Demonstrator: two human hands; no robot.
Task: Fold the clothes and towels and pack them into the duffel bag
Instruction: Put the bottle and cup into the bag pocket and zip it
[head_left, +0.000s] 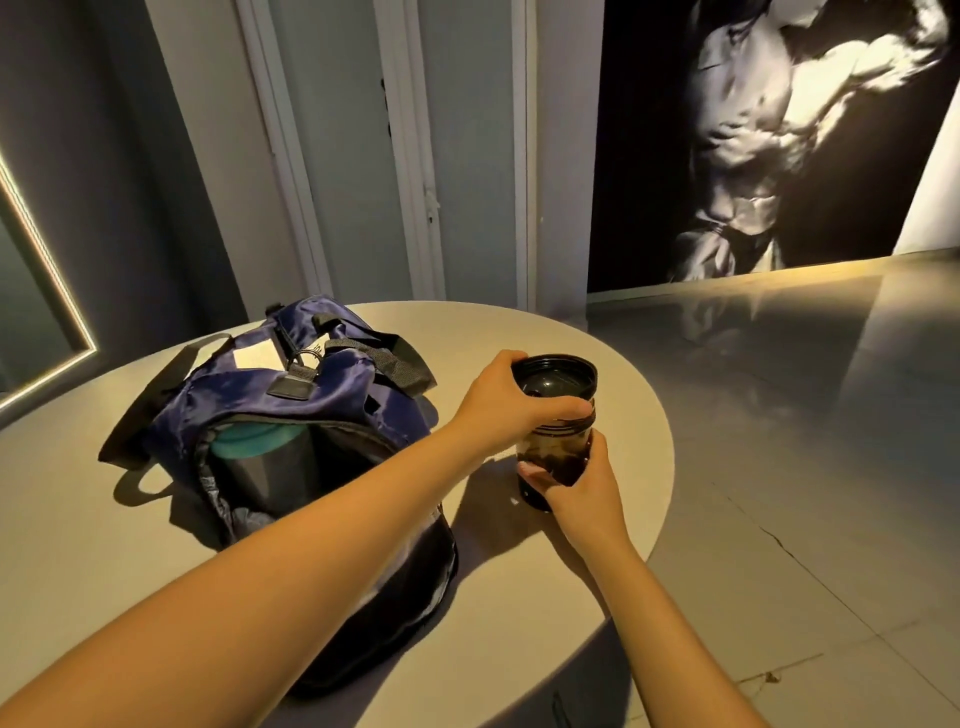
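I have the cup (557, 451) upright, seemingly standing on the surface (78, 519), with my left hand (498, 400) curled over its lid (553, 382) and my right hand (582, 486) wrapped round the dark body below. I judge the lid wants tightening: I'd brace the body, turn only the lid, and hold it level. The bag (234, 400) lies open at nine o'clock of both hands, near, with a teal towel (244, 441) inside
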